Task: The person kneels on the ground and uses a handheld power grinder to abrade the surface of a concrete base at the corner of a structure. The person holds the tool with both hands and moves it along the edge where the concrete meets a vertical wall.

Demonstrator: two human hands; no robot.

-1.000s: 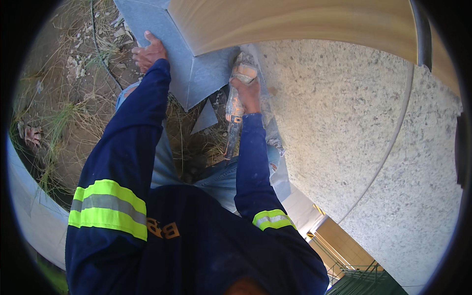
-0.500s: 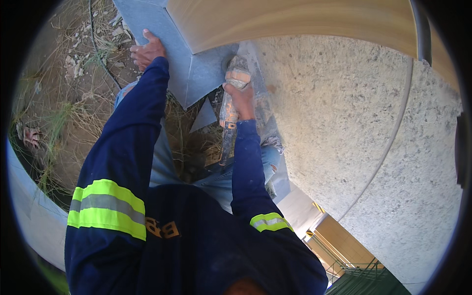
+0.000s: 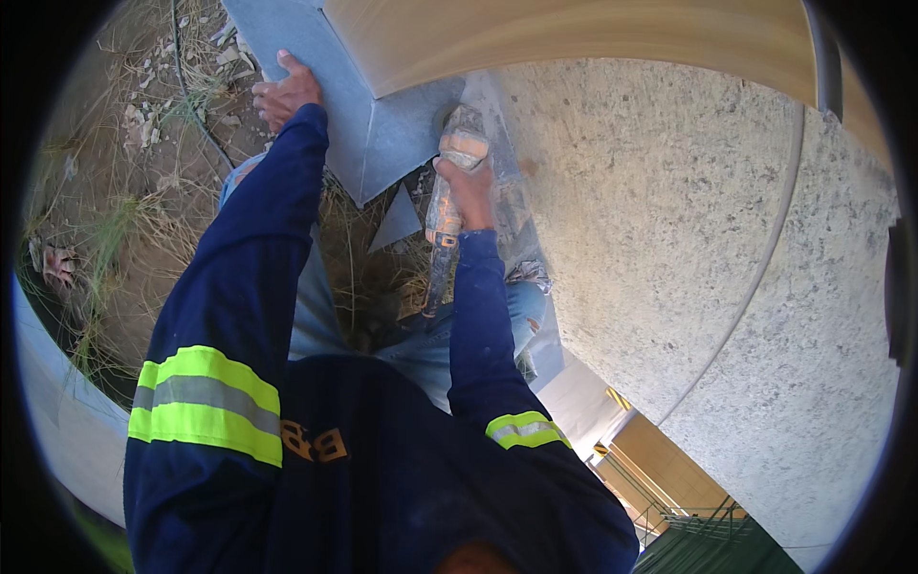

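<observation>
In my right hand [image 3: 469, 194] is a dusty orange-and-grey angle grinder [image 3: 463, 145], my fingers wrapped round its body. Its head points away from me and meets the blue-grey tile [image 3: 390, 143] near that tile's right edge; the disc is mostly hidden. The grinder's tail reaches back toward my knees. My left hand [image 3: 287, 94] is on the left edge of the same tile, further away, fingers curled at the edge and thumb pointing forward. A pointed tile offcut [image 3: 396, 222] lies below the tile, beside the grinder.
A tan panel [image 3: 574, 38] stands at the far side. Rough speckled concrete [image 3: 688, 220] spreads to the right, with a grey cable [image 3: 768, 258] across it. Soil with dry grass and broken chips [image 3: 139, 129] lies left, crossed by a dark cable [image 3: 187, 96].
Almost nothing differs. My hands and the grinder sit very slightly higher in the picture, along with the surroundings; both hands keep their hold.
</observation>
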